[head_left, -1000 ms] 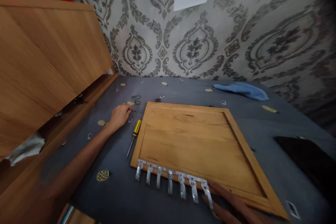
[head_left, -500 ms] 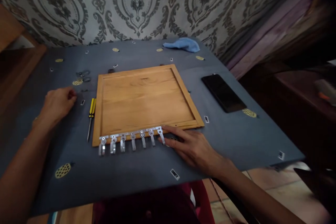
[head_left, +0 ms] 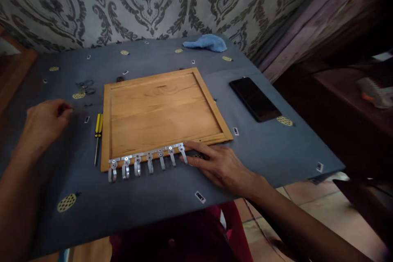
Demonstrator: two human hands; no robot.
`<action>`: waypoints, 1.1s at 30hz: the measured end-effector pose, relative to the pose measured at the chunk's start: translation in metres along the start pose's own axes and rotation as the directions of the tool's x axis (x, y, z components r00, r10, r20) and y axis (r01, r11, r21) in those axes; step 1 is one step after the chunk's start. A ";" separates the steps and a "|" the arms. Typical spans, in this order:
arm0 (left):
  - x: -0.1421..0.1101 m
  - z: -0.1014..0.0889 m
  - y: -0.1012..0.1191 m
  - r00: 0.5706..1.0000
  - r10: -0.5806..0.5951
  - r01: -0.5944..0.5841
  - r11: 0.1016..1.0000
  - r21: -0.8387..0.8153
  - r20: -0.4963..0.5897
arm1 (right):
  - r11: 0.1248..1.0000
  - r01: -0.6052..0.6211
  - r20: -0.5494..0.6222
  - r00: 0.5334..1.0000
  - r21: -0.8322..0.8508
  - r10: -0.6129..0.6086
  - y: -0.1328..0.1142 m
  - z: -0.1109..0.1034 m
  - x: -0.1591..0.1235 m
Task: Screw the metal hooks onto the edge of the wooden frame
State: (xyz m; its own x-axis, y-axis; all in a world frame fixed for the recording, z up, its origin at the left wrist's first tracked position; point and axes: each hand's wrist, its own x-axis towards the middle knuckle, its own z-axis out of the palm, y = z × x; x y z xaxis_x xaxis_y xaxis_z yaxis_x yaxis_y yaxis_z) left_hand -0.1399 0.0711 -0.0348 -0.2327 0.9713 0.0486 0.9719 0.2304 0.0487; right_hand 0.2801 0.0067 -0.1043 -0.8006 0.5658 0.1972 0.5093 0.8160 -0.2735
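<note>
A framed wooden panel (head_left: 159, 106) lies flat on the table. Along its near edge runs a metal hook rail (head_left: 144, 157) with several hooks that hang past the wood. My right hand (head_left: 221, 166) has its index finger and thumb closed about the rail's right end. To the left of the panel, my left hand (head_left: 46, 123) rests by the table with its fingers curled in; whatever they may hold is hidden. Between that hand and the panel lies a screwdriver (head_left: 98, 131) with a yellow and black handle. Small dark pieces (head_left: 88, 104) lie near my left fingertips.
What looks like a pair of scissors (head_left: 87, 86) lies behind my left hand. A black phone (head_left: 254, 99) is at the right, and a blue cloth (head_left: 208, 43) at the back. The patterned blue-grey cloth covers the table (head_left: 138, 204); a patterned curtain (head_left: 147, 0) hangs behind it.
The whole view has shifted, so the table and everything on it appear further left and slightly higher. Both hands keep nearly the same pose, the right one still at the rail's end.
</note>
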 end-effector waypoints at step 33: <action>-0.078 0.008 0.184 0.631 0.715 -0.382 0.624 -0.682 0.301 | 0.998 0.058 -0.115 0.992 -0.027 -0.061 0.002 0.001 0.002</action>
State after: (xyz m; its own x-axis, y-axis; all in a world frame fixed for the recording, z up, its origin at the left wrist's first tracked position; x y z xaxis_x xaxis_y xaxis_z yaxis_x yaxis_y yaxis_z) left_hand 0.0570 0.0384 -0.0373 0.5591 0.7951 -0.2351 0.6706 -0.2669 0.6921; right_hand 0.2792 0.0089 -0.1052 -0.7886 0.5251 0.3200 0.4703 0.8503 -0.2363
